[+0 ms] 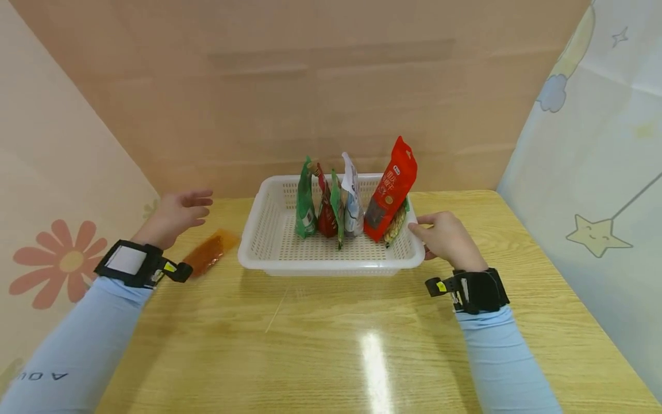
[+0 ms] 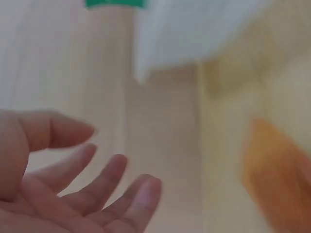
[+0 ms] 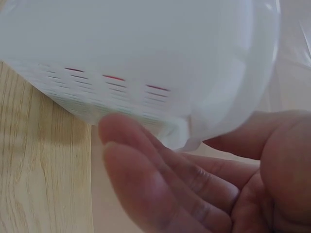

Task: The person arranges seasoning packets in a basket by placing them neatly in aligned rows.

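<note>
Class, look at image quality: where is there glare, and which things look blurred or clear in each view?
Head view: a bright streak of glare on the table, red packet fairly clear; left wrist view: orange packet badly blurred, left hand clearer; right wrist view: basket slots distinguishable.

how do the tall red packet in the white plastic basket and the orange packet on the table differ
The tall red packet stands tilted inside the white plastic basket; the orange packet lies flat on the wood-grain table. The red one bears white lettering; the orange one shows none legible. Neither is held.
</note>
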Demonstrator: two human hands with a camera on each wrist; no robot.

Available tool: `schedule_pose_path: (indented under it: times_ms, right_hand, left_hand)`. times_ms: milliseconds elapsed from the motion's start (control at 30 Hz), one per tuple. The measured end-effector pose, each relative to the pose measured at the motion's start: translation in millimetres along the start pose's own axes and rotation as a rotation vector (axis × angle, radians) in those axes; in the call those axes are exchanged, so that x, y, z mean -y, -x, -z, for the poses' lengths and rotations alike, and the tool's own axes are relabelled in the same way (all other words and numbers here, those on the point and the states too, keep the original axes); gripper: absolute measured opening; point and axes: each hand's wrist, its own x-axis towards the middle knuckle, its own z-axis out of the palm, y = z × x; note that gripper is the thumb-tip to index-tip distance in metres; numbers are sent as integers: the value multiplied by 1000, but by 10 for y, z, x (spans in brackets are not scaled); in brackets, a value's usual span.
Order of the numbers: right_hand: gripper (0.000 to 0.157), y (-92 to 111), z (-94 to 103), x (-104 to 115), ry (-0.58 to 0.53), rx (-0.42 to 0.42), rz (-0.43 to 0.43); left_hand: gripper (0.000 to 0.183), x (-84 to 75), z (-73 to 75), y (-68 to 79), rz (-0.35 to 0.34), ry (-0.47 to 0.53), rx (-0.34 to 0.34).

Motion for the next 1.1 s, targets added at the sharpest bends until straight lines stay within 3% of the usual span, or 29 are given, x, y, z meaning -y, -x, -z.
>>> schedule_pose_path:
  times_ms: [200,367,467,600,767,967,1100]
  right_hand:
    - [50,-1,8,-17,-8,1,-1]
    - [51,7,11,-11,-11,2,-7]
    - [51,7,10,-4,-6,2,-10]
    - [53,7,12,9,5,1,-16]
    - [54,1,19,6,17,-1,-15]
    - [52,-8,3,2,28,-6,-6]
    - [51,-8,-4,2,32,-5,-8]
  left_hand:
    - [77,501,-35,32,144,-381,70]
    - [93,785,-160,25,164,-543,105]
    - [94,851,-242,38,173,-558,109]
    - [81,852,-347,57,173,-541,119]
    - [67,842,-455,38,140,-603,121]
    - [70,946,-483,-35,176,-642,59]
    - [68,985,-461,-58,148,-635,26]
